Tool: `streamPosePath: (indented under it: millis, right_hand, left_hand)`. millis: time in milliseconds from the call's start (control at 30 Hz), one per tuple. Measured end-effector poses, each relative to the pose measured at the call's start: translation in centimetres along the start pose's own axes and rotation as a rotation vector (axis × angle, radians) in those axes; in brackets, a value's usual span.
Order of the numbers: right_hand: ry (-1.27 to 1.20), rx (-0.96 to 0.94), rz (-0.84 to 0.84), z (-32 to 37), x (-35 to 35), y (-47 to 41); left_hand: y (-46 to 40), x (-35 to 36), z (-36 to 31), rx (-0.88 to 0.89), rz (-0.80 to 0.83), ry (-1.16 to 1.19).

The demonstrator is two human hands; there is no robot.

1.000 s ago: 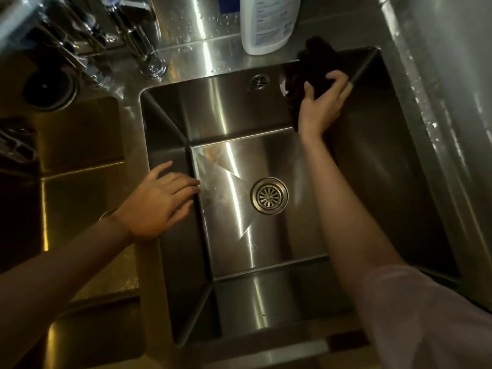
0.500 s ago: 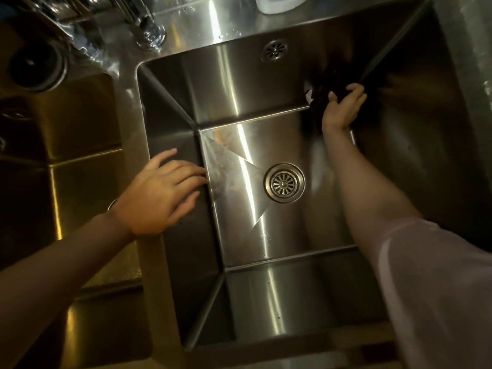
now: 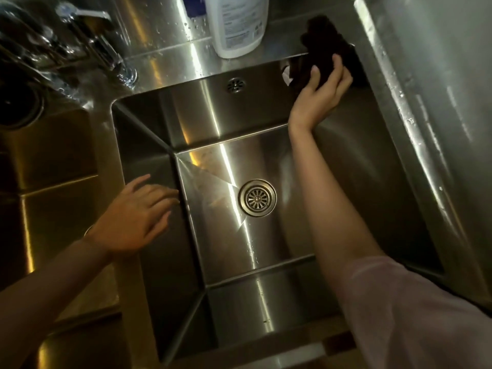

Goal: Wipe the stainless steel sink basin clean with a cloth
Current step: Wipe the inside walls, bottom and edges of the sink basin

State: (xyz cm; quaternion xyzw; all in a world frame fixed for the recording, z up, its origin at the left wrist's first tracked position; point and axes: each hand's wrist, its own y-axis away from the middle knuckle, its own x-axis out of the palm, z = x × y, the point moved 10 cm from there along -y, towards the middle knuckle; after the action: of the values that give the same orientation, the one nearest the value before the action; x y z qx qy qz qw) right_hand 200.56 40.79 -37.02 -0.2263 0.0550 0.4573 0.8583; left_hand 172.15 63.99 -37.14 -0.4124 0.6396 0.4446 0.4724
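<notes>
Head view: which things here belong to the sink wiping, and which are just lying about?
In use:
cloth, dark, pressed at the far right corner
right hand, on the cloth
sink
left hand, empty, at the sink's left edge

Lying about:
bottle on the back ledge
tap
second basin to the left

Right hand [image 3: 318,98] raised, fingers curled; left hand [image 3: 133,219] flat, spread.

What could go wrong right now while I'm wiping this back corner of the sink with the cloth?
The dark cloth under your right hand bunches over the rim close to the white bottle, so a wide stroke might knock it into the basin. Your left hand braces on a steel edge beside wet, droplet-covered metal and could slip.
</notes>
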Motion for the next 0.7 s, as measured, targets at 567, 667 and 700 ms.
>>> streamPosePath:
  millis: [567, 667, 700]
  right_hand:
    - [0.335, 0.442, 0.389, -18.0, 6.3, 4.1]
    - [0.262, 0.453, 0.321, -16.4, 5.4, 3.5]
    - [0.228, 0.444, 0.276, -15.3, 4.8, 3.1]
  left_hand:
    - [0.0, 0.1, 0.1, 0.022, -0.001, 0.004]
    - [-0.1, 0.1, -0.1, 0.019, 0.021, -0.005]
    - [-0.1, 0.0, -0.1, 0.015, 0.028, -0.007]
